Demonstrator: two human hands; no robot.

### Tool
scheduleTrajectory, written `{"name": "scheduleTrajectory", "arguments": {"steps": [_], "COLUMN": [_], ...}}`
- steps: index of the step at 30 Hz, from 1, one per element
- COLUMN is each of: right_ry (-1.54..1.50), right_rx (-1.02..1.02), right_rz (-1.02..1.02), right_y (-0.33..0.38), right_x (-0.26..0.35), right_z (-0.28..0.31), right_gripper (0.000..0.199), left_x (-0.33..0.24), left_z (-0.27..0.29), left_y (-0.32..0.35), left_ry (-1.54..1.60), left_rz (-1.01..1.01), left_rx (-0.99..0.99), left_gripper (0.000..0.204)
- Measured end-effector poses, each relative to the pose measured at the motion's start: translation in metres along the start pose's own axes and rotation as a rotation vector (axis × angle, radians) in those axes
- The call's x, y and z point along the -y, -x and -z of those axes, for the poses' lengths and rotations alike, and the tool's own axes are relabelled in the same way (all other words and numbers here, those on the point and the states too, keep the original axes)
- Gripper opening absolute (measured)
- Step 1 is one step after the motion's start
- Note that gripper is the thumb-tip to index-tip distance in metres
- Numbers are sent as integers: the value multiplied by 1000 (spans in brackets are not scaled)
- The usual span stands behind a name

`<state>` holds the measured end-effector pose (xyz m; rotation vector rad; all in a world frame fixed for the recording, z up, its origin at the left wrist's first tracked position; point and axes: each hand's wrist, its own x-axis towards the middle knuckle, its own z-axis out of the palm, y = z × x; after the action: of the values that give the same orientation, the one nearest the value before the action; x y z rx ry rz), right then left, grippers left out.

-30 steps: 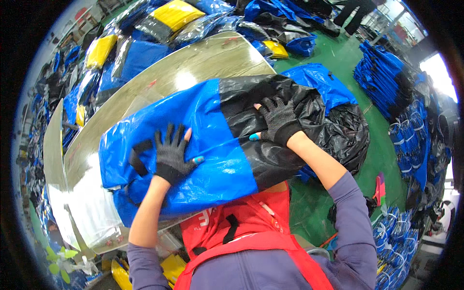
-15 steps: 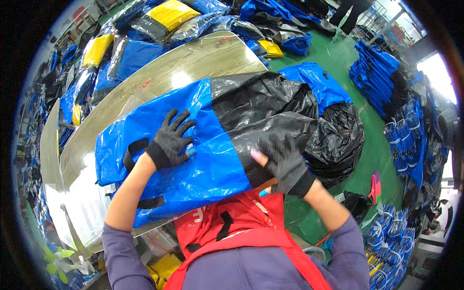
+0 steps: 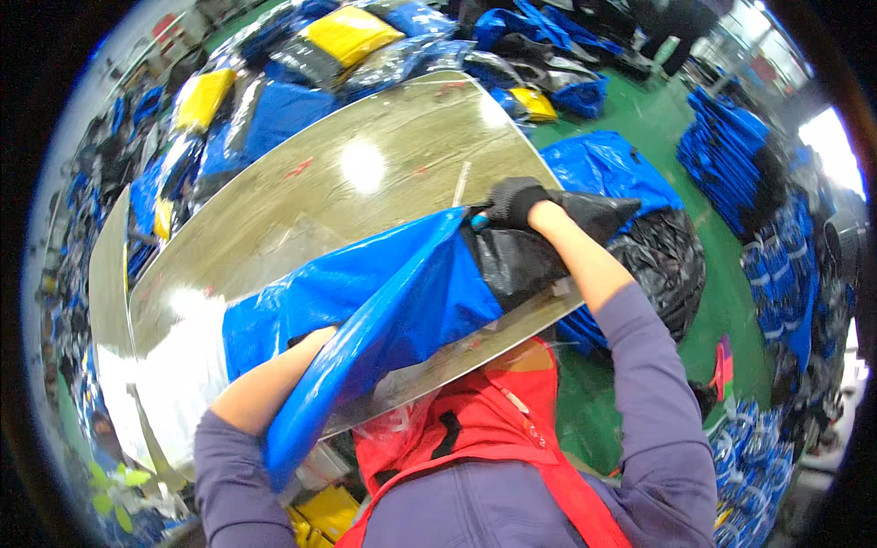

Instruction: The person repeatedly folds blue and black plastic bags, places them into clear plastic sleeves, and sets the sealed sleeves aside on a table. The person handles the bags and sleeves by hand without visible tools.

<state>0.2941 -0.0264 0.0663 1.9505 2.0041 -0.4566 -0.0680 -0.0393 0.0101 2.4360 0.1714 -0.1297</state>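
A large bag [image 3: 429, 283] of shiny blue and black sheeting lies across the table in front of me, its near side folded up and over. My right hand [image 3: 516, 203], in a dark knitted glove, is closed on the bag's far edge, where blue meets black. A bare fingertip with a bluish cover shows beside the fold. My left forearm [image 3: 274, 374] reaches in under the raised blue flap, which hangs over the table's near edge. The fingers of that hand are hidden behind the sheeting, apart from a little dark glove near the wrist.
The table [image 3: 402, 137] has a wood-grain top with a curved far edge. Another blue and black bag [image 3: 662, 247] lies crumpled at its right end. Packed bags, some yellow [image 3: 352, 35], are heaped beyond. Folded blue stacks [image 3: 726, 137] and tied bundles [image 3: 749, 466] stand right on the green floor.
The bag lay flat under both spread hands. Now its blue part is folded up, my right hand has moved far and closed on the edge, and my left hand has gone under the flap.
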Motion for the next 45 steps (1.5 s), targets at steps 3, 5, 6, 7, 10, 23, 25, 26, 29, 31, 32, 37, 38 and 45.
{"name": "scheduleTrajectory", "arguments": {"steps": [3, 5, 6, 7, 10, 23, 25, 26, 29, 31, 32, 37, 38, 45], "right_ry": [-35, -8, 79, 27, 9, -15, -43, -44, -51, -70, -76, -90, -22, -571], "right_rx": [10, -66, -164, -105, -76, -157, -150, -165, -233, -139, -185, -245, -368, -575], "right_rz": [-58, -186, -309, -259, -311, -302, -285, -258, -227, -254, -258, -195, -194, -245], "right_y": [-17, -9, -3, 2, 11, 27, 29, 28, 27, 25, 25, 49, 55, 114], "right_x": [-19, -27, -29, -28, -23, -15, -17, -19, -23, -21, -19, -9, -9, -92], "right_z": [-37, -45, -45, -44, -37, -40, -43, -46, -54, -52, -49, -30, -29, -76], "right_gripper": [61, 61, 60, 60, 60, 57, 53, 52, 52, 52, 51, 46, 40, 46], "left_x": [9, 21, 29, 36, 57, 26, 28, 27, 15, -8, -24, -82, -87, -43], "left_z": [39, 47, 40, 29, -26, 8, 3, 5, 26, 58, 71, 54, 29, -18], "left_y": [87, 164, 199, 233, 291, 187, 186, 189, 169, 130, 99, -104, -133, -154], "left_ry": [-75, -3, 98, 239, 1225, -503, -871, -835, -540, -599, -775, -321, -490, -617], "left_rz": [183, 445, 564, 671, 365, 1258, 862, 779, 897, 1177, 1283, 311, 383, 280], "left_rx": [59, 44, -31, -144, -921, -712, -682, -593, -305, 62, 182, -518, -305, -533], "left_gripper": [75, 77, 77, 78, 81, 49, 54, 58, 53, 53, 48, 70, 82, 89]}}
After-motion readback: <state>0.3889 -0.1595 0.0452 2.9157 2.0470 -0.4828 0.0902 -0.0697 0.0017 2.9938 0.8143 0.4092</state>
